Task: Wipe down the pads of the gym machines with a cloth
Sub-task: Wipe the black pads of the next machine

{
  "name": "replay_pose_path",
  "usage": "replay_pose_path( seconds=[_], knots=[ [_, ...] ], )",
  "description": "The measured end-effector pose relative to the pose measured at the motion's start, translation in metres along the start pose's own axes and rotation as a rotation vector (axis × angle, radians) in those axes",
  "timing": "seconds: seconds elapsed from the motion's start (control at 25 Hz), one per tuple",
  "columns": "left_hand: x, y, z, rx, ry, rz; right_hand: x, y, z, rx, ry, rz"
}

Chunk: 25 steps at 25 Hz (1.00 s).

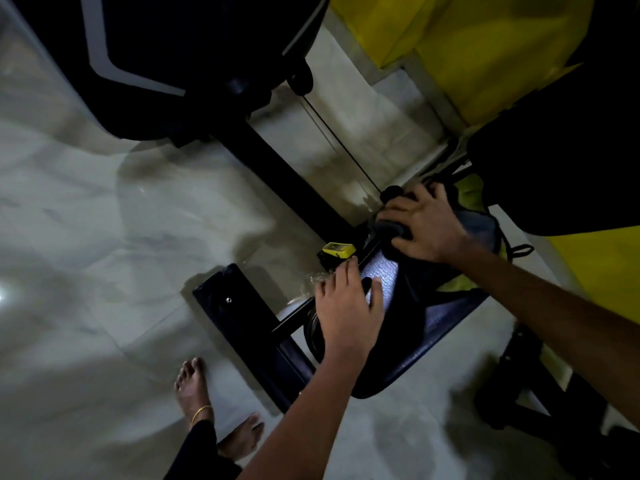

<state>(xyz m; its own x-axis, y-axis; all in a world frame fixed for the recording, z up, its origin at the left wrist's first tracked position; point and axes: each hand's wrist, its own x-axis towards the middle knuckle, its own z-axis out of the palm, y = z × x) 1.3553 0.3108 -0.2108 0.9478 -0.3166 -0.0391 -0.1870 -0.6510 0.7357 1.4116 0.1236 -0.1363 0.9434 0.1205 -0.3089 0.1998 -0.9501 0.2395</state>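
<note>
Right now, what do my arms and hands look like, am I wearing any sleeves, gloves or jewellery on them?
Both arms are bare as far up as the view shows: no sleeves, no gloves. The left hand and right hand show no rings, watch or bracelets that I can make out, though the light is dim and the fingers are slightly blurred. The only jewellery visible is a gold anklet.

Pale glossy tiled floor (104,237) carries black machine base bar (242,327) and two bare feet (194,386).
</note>
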Motion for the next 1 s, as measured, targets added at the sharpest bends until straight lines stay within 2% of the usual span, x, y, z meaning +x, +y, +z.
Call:
replay_pose_path(
  seconds=[0.12, 0.2, 0.36, 0.4, 0.48, 0.56, 0.64, 0.72, 0.84, 0.92, 1.0],
  knots=[
    [0.0, 0.001, 0.007, 0.092, -0.031, 0.031, -0.008, -0.014, 0.007, 0.002, -0.026, -0.196],
    [0.001, -0.001, 0.007, 0.106, -0.026, 0.035, -0.003, 0.015, 0.003, -0.007, -0.045, -0.221],
    [0.001, 0.002, 0.009, 0.138, -0.012, 0.025, 0.008, 0.064, -0.003, 0.095, -0.077, 0.178],
    [0.001, 0.002, 0.009, 0.15, -0.007, 0.025, 0.007, 0.056, 0.0, 0.082, -0.049, 0.196],
    [0.0, 0.002, 0.01, 0.169, -0.002, 0.032, 0.006, 0.024, 0.004, 0.037, -0.002, 0.083],
    [0.0, 0.002, 0.01, 0.173, -0.007, 0.029, 0.003, 0.002, 0.003, 0.066, -0.043, -0.118],
    [0.0, 0.002, 0.01, 0.164, -0.011, 0.033, 0.005, 0.011, -0.001, 0.053, -0.068, -0.198],
    [0.0, 0.001, 0.01, 0.172, -0.017, 0.04, 0.011, 0.042, 0.0, 0.097, -0.042, -0.061],
    [0.001, 0.0, 0.011, 0.184, -0.029, 0.03, 0.017, 0.091, 0.009, 0.29, -0.059, 0.382],
    [0.003, 0.001, 0.011, 0.179, -0.037, 0.024, 0.02, 0.096, 0.013, 0.479, -0.024, 0.586],
    [0.002, 0.001, 0.009, 0.161, -0.047, 0.033, 0.012, 0.085, 0.021, 0.477, 0.05, 0.748]
  ],
)
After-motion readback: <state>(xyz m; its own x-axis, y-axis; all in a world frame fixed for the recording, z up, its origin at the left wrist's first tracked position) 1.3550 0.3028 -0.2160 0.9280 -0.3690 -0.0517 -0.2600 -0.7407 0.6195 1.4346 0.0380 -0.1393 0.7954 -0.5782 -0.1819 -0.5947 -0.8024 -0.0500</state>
